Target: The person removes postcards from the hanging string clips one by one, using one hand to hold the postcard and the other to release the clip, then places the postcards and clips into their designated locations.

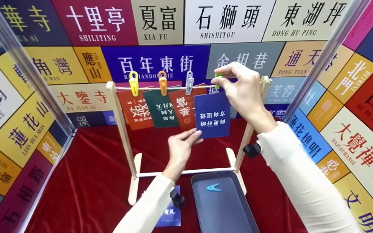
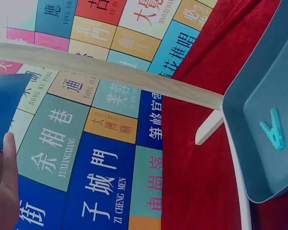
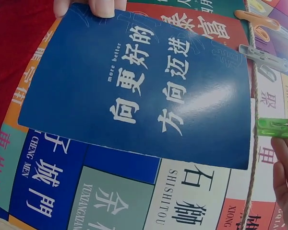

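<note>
My left hand pinches a blue card with white characters by its lower left corner. The card hangs upside down in the head view, its top edge right by the rope. Up at the rope's right part, my right hand pinches a green clothespin between thumb and fingers, its tip overlapping the rope. To the left, yellow, orange and grey clothespins hold two red cards and a dark green card on the rope.
The rope runs between the posts of a wooden rack. A dark grey tray with a light blue clothespin inside stands on red cloth. Another blue card lies beneath my left forearm. Printed panels surround the area.
</note>
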Available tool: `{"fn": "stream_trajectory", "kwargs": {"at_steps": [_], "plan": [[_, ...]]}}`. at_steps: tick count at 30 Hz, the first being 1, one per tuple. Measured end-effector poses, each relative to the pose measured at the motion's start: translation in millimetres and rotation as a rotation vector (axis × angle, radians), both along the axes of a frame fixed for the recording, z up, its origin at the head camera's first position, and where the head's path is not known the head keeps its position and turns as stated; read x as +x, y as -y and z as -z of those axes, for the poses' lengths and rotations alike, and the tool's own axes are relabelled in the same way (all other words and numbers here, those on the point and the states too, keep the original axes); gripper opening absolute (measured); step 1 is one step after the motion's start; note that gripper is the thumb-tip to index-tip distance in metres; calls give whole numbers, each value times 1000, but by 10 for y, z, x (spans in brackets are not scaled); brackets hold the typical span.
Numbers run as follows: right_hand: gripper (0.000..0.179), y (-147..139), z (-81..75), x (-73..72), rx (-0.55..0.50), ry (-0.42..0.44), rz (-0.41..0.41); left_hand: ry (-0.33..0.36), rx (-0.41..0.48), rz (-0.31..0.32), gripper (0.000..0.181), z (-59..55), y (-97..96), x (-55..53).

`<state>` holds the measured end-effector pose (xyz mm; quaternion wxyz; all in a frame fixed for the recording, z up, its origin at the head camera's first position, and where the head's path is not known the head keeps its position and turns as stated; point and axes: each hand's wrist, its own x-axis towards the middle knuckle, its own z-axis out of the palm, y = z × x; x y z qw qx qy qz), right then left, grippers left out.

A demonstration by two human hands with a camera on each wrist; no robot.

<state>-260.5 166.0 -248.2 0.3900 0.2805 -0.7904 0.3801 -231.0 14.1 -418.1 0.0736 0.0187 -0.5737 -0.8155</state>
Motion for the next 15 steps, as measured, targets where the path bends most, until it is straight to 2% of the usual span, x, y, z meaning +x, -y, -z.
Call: {"fn": "stream_trajectory", "kwargs": {"at_steps": [7,15], "plan": [[29,4,9,50,-46,-2,67,12,-30,3,27,34,21,57],[35,-16,35,90,-27,-29,112,7,-55,22,27,23,63,155]]}}
